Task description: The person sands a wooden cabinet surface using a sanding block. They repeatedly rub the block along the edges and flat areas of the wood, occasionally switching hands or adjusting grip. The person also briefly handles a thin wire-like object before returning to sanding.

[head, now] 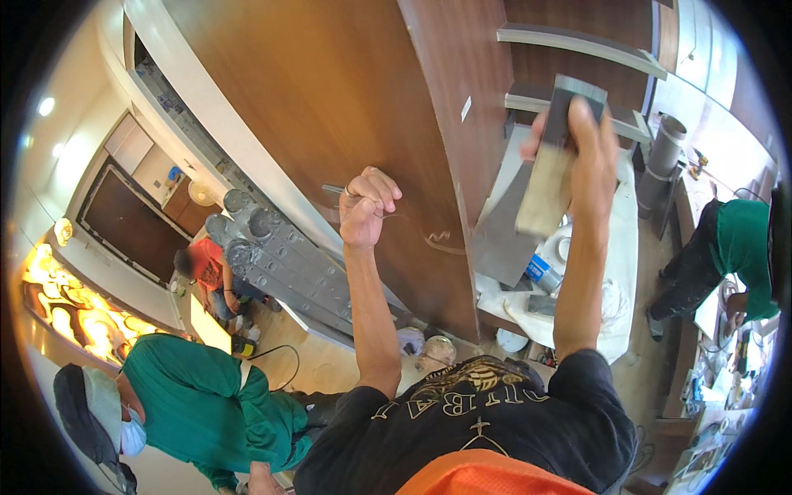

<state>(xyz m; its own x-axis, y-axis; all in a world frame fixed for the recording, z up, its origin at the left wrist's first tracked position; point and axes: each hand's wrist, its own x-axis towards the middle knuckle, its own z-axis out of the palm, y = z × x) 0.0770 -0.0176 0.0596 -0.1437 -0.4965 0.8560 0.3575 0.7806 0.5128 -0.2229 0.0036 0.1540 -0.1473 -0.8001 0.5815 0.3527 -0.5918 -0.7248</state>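
My left hand (370, 207) is raised before a tall brown wood-veneer panel (346, 99), its fingers curled. A ring is on one finger. Beside it a short grey metal piece (332, 188) shows against the panel; whether the hand holds this is unclear. My right hand (591, 158) grips a long rectangular block (544, 192), dark at the far end and pale at the near one, blurred by motion. Beyond that hand are the panel's reddish-brown side face (461, 74) and light-edged shelves (575, 46). Pale scribbles (440, 238) mark the panel low down.
A cloth-covered table (619, 247) at right bears a grey sheet (504, 247) and a can with a blue label (544, 272). Grey ribbed boards (297, 278) lean at left. Co-workers in green (185, 402) and red (213, 263) are at left, another (742, 247) at right.
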